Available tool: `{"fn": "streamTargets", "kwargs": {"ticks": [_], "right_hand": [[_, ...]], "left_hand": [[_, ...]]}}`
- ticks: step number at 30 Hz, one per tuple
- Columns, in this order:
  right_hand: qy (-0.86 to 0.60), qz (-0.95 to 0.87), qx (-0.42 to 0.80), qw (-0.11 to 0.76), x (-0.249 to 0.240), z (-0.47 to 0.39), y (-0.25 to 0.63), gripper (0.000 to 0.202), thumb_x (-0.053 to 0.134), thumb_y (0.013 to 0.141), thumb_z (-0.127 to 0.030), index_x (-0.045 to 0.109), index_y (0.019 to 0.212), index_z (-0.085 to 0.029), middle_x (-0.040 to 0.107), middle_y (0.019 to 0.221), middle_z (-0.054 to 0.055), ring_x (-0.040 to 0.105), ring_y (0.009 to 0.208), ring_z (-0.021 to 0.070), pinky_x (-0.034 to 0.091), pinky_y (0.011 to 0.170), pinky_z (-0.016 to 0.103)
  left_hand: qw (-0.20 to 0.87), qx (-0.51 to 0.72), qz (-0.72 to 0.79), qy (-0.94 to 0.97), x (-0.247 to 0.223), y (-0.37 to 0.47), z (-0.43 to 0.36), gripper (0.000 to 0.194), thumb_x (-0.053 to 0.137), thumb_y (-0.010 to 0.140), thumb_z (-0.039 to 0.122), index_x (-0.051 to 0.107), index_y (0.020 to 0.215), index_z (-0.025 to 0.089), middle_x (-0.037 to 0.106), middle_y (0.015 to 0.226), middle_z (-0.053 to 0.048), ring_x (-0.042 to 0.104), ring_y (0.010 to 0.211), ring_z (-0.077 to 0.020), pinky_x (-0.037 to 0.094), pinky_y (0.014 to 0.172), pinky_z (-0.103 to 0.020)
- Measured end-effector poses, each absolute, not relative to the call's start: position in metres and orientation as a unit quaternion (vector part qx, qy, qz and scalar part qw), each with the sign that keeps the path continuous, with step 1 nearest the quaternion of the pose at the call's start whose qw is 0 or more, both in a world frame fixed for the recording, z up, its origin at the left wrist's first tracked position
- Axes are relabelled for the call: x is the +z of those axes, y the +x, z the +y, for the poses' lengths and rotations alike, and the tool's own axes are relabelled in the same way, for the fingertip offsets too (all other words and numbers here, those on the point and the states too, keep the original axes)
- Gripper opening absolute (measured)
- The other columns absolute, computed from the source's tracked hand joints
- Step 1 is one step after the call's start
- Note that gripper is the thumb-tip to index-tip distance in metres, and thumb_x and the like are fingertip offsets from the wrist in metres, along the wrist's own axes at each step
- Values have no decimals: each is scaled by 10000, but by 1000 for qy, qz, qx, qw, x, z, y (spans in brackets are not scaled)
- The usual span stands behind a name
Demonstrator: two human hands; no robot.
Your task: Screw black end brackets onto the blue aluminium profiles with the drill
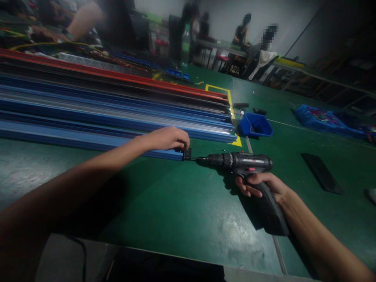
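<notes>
My right hand [258, 186] is wrapped round the grip of a black cordless drill [249, 161], which lies level and points left. Its bit [192, 158] meets a small black end piece [187, 154] at the end of the nearest blue rail [164, 154]. My left hand [173, 139] rests over that rail end, with its fingertips closed on the black end piece. The finger pads are partly hidden, and I cannot see a screw at the tip of the bit.
More blue rails [117, 113], black rails and a red rail [132, 76] lie lengthwise behind. A blue bin [255, 124] holds small dark parts. A flat black object [321, 172] lies at right on the green table [176, 211]. Another person's arm [85, 19] reaches over wires at back left.
</notes>
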State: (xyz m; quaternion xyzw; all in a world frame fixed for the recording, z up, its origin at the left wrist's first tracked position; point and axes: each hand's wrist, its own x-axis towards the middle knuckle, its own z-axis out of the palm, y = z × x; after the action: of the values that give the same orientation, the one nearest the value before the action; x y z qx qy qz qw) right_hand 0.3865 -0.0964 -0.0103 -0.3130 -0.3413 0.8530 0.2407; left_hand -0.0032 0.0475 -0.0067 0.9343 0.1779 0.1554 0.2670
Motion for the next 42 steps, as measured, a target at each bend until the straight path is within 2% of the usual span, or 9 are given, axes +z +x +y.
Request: {"fn": "streamTargets", "kwargs": {"ticks": [19, 27, 31, 35, 42], "right_hand": [[-288, -339, 862, 244, -10, -94, 385, 275, 655, 893, -140, 791, 1080, 10, 762, 945, 144, 588, 516, 50, 617, 753, 233], [-298, -346, 856, 241, -10, -94, 385, 272, 660, 878, -153, 794, 1070, -13, 766, 931, 122, 559, 507, 39, 603, 753, 226], [-305, -349, 853, 239, -9, -95, 386, 275, 655, 876, -154, 794, 1065, -10, 768, 927, 121, 566, 515, 41, 601, 756, 230], [-305, -346, 855, 238, -8, -95, 385, 267, 668, 868, -165, 792, 1053, -18, 768, 926, 112, 561, 512, 40, 600, 757, 231], [-313, -338, 854, 242, -7, -95, 384, 261, 692, 867, -168, 779, 1054, -7, 767, 936, 125, 578, 506, 49, 606, 744, 242]], "left_hand": [[289, 151, 188, 927, -6, -4, 46, 159, 636, 935, 110, 776, 952, 183, 758, 944, -29, 693, 827, -129, 488, 788, -205], [364, 157, 174, 901, -4, -9, 50, 251, 633, 976, 137, 786, 1166, 199, 789, 1129, -66, 730, 961, -138, 524, 862, -204], [369, 162, 155, 902, -5, -9, 51, 198, 621, 1005, 181, 797, 1095, 188, 784, 1116, -81, 728, 991, -145, 524, 889, -213], [354, 170, 149, 907, -5, -7, 49, 174, 616, 1008, 181, 787, 977, 173, 777, 1006, -74, 717, 905, -131, 510, 838, -202], [330, 165, 160, 915, -4, -6, 46, 188, 592, 997, 152, 770, 944, 176, 765, 962, -49, 691, 849, -119, 485, 798, -195]]}}
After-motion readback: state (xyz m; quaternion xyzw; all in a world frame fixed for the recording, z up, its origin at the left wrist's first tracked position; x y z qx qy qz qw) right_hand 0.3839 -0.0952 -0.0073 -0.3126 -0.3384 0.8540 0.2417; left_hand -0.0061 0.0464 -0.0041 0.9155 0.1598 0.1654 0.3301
